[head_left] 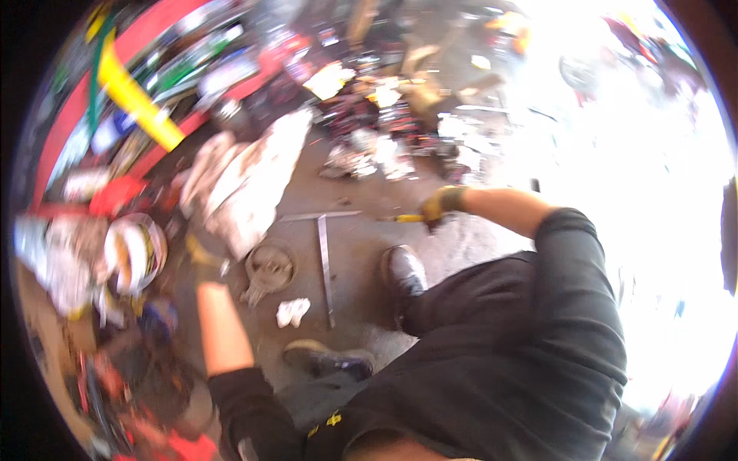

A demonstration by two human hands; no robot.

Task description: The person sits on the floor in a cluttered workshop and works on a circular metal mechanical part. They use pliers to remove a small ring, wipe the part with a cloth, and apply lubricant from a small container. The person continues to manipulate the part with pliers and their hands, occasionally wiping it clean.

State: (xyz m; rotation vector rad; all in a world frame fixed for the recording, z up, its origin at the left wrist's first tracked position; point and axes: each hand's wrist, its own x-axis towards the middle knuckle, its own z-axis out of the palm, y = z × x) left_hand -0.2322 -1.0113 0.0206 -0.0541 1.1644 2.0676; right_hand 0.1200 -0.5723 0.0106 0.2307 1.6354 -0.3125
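My right hand, in a dark yellowish glove, is closed on a thin yellow-handled tool. My gloved left hand is beside a stained pale cloth; its fingers are smeared by motion. Between my hands, on the grimy floor, lie a T-shaped steel rule, a round metal part with a lug, and a small crumpled white wad.
A red rack with bottles and a yellow strip stands at upper left. A bucket sits at left. Scattered dark and shiny parts lie ahead. My shoes are on the floor. Bright glare washes out the right side.
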